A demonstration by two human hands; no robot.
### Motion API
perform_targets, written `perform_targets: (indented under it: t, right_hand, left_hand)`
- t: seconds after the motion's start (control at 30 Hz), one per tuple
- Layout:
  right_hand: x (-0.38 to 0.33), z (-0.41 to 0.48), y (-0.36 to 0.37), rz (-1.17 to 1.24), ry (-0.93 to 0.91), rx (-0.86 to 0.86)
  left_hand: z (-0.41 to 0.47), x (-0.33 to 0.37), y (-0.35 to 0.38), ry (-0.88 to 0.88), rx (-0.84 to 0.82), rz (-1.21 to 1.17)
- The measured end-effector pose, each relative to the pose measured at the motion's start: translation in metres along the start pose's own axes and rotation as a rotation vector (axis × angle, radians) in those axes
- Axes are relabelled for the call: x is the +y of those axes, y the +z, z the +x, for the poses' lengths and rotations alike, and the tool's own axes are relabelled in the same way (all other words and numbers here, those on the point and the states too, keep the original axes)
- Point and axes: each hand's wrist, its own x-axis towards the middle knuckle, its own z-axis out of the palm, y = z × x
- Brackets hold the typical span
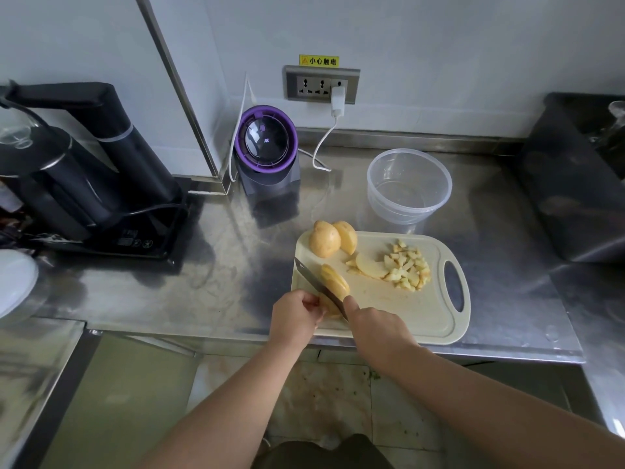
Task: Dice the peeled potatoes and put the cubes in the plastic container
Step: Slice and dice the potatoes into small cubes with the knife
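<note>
A pale cutting board (pixel 406 309) lies on the steel counter. My left hand (pixel 297 316) pins a potato piece (pixel 334 282) at the board's left edge. My right hand (pixel 375 328) grips a knife (pixel 314 279) whose blade lies across that piece, pointing up and left. A whole potato (pixel 324 239) and a potato half (pixel 347 236) sit at the board's far left corner. A slice (pixel 370 265) lies beside a pile of cubes (pixel 407 265) towards the board's handle hole. The clear plastic container (pixel 409 184) stands behind the board with nothing visible inside.
A purple-rimmed appliance (pixel 267 147) stands at the back, its white cable running to the wall socket (pixel 321 85). A black kettle station (pixel 77 170) fills the left of the counter. A dark box (pixel 575 184) is at the right. The counter's front edge (pixel 203 328) runs just under my hands.
</note>
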Motion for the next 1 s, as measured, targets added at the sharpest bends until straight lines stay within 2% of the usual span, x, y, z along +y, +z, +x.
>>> perform_targets:
  t: [0.13, 0.33, 1.0]
  right_hand:
    - [0.003, -0.001, -0.001, 0.025, 0.03, 0.021]
    - [0.009, -0.018, -0.007, 0.047, 0.01, 0.158]
    - [0.002, -0.021, -0.004, -0.027, -0.035, 0.167]
  left_hand:
    - [0.001, 0.0, 0.0, 0.022, -0.002, 0.011]
    - [0.002, 0.0, 0.0, -0.006, -0.018, -0.012]
    - [-0.005, 0.003, -0.001, -0.004, 0.007, 0.006]
